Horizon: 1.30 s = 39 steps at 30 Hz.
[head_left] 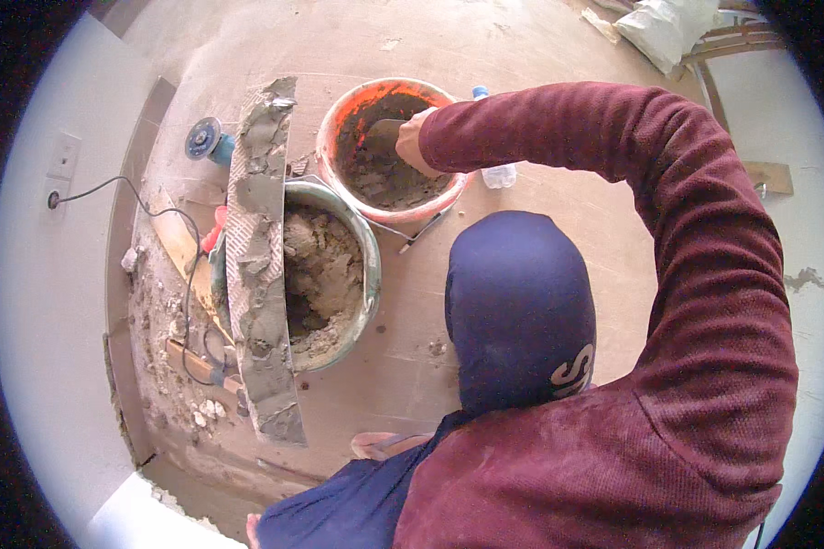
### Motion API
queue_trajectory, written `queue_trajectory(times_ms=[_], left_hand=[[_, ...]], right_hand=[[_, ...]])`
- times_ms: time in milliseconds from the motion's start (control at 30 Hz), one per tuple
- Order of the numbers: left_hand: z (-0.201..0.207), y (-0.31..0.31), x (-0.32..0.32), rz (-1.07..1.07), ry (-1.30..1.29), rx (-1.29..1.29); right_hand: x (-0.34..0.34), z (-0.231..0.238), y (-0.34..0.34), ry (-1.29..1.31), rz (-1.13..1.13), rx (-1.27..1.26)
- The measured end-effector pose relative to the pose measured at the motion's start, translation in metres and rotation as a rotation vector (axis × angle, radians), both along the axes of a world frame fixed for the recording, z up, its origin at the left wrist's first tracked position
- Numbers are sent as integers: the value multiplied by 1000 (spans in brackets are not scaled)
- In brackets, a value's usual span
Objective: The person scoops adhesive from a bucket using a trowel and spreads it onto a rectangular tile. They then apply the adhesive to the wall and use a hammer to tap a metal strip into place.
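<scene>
My right hand (415, 144) is closed around a trowel and reaches inside an orange bucket (328, 160). The trowel's blade (382, 134) is partly hidden in the grey mortar (389, 178) there; its handle is covered by my fingers. Nearer to me and to the left stands a green bucket (372, 265) holding lumpy, drier-looking mortar (325, 261). A long narrow tile strip (264, 229) lies across its left side, with ridged and smeared mortar on top. By my blue-clad leg at the lower edge shows a sliver of skin, perhaps my left hand; its fingers cannot be made out.
An angle grinder (205, 137) lies beyond the strip, near the left wall. A black cable (192, 274) runs from a wall socket (53, 199) across rubble and wood pieces (189, 361). A plastic bottle (499, 176) stands beside the orange bucket. A white sack (664, 32) lies far right.
</scene>
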<state>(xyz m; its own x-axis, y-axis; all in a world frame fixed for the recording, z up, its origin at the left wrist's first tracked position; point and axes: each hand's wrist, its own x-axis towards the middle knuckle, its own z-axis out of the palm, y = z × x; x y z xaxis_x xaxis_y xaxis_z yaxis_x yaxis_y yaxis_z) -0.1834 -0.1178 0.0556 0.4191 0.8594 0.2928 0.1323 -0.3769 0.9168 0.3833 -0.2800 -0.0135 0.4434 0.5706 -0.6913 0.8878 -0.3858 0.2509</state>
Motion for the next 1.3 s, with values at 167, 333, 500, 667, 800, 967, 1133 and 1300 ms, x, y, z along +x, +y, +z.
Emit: queue_trajectory(times_ms=[167,333,500,667,800,967,1133,1300], left_hand=[[-7,65,-44,-374,55,-844],[-80,87,-22,44,22,-1210],[-128,76,2,-251,-27,-1307],[-129,57,36,-207,-187,-1310],[-126,53,40,-116,-108,-1305],[-151,66,37,-276,-139,-1251],[-125,61,36,-240,-140,-1254],[-87,51,50,-163,-115,-1155]], right_hand=[[-10,29,-7,132,100,-82],[18,11,-20,283,462,-30],[34,-1,-55,544,253,337],[29,35,-87,653,216,429],[-4,59,-112,1028,-944,590],[-50,88,-128,967,-802,801],[-91,67,-83,518,-250,1139],[-120,20,-41,236,65,1338]])
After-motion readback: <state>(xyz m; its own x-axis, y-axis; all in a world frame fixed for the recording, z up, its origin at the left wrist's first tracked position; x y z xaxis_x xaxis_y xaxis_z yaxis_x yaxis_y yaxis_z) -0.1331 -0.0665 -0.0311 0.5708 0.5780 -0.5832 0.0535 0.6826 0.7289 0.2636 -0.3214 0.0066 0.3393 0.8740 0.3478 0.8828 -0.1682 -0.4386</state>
